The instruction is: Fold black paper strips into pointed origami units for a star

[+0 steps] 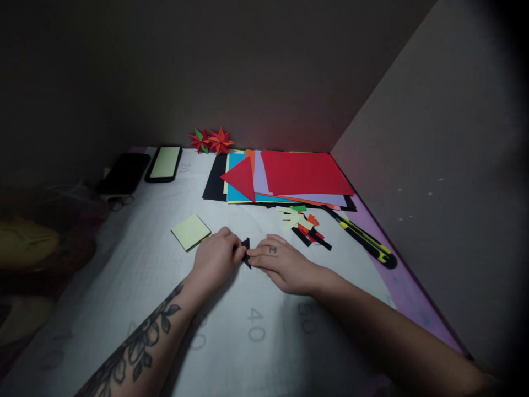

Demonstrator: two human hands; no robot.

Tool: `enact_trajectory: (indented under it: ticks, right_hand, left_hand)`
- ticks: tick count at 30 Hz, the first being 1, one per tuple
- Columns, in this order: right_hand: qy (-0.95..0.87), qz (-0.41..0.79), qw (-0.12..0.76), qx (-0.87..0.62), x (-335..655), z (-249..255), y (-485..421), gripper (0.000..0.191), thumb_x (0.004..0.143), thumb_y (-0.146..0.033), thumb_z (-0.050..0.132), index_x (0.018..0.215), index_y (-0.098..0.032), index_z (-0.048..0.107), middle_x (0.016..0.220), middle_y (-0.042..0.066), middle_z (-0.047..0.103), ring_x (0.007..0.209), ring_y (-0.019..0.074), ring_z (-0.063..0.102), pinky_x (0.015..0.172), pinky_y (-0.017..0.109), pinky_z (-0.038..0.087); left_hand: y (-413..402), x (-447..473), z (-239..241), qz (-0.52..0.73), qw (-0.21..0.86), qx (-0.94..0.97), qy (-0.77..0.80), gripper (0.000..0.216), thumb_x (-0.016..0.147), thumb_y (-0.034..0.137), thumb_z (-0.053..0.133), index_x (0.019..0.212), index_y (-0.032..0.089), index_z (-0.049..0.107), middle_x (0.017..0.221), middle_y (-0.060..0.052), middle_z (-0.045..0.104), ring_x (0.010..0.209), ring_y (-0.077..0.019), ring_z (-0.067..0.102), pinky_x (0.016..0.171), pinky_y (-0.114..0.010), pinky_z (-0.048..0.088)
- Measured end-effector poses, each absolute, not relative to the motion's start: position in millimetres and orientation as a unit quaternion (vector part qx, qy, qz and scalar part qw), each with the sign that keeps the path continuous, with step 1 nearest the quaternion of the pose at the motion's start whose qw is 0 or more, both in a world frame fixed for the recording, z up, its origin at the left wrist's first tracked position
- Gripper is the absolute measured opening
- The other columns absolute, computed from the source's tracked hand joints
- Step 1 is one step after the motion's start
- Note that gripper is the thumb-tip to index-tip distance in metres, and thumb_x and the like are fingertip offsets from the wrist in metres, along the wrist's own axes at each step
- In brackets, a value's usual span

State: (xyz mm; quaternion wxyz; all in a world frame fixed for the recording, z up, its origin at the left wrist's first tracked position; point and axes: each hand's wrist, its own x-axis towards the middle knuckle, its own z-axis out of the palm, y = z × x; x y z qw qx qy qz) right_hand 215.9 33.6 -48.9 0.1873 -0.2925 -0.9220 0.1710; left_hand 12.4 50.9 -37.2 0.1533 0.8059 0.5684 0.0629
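Between my hands, on the white sheet, lies a small piece of folded black paper (pixel 247 243). My left hand (pixel 217 255) pinches its left side, the thumb and curled fingers closed on it. From the other side, my right hand (pixel 285 263) rests its fingertips on the paper's right edge, the fingers stretched out and held together. Most of the paper is covered by the fingers, so its full shape is hidden. Just left of my left hand sits a small stack of square pale yellow and dark paper (pixel 190 231).
Paper scraps (pixel 303 223) and a black-and-yellow utility knife (pixel 367 240) lie to the right. Behind them are coloured paper sheets (pixel 309 173) with a red triangle (pixel 242 179). Two folded paper stars (pixel 221 141) stand by the wall. Two dark devices, one a phone (pixel 165 163), lie back left.
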Motion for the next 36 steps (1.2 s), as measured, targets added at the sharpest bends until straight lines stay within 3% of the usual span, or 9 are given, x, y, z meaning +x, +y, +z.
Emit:
enact_trajectory:
  ticks: [16,24,36]
  right_hand:
    - [-0.943,0.131,0.150,-0.268,221.5,-46.2,33.3,0.042,0.082,-0.007,0.050,0.119,-0.023,0.060,0.124,0.005,0.062,0.104,0.0210,0.048,0.103,0.046,0.029]
    - [-0.945,0.139,0.112,-0.274,224.5,-42.6,30.2,0.042,0.083,-0.009,0.048,0.121,-0.025,0.060,0.130,0.002,0.058,0.115,0.0228,0.044,0.108,0.050,0.023]
    - [-0.923,0.197,0.139,-0.301,224.0,-43.1,30.9,0.053,0.077,-0.004,0.045,0.124,-0.025,0.058,0.127,0.000,0.061,0.103,0.0212,0.045,0.107,0.049,0.026]
  left_hand:
    - [49.8,13.7,-36.1,0.073,0.151,0.801,0.574,0.022,0.086,0.032,0.049,0.079,0.021,0.067,0.084,-0.003,0.061,0.072,-0.0183,0.060,0.060,-0.029,0.035]
    - [48.7,14.7,-37.4,0.083,0.144,0.801,0.576,0.021,0.086,0.032,0.050,0.079,0.021,0.067,0.085,-0.003,0.061,0.071,-0.0174,0.059,0.060,-0.028,0.035]
    - [46.2,14.7,-37.7,0.088,0.146,0.799,0.576,0.020,0.086,0.031,0.051,0.081,0.020,0.067,0.085,-0.003,0.061,0.071,-0.0174,0.060,0.062,-0.028,0.037]
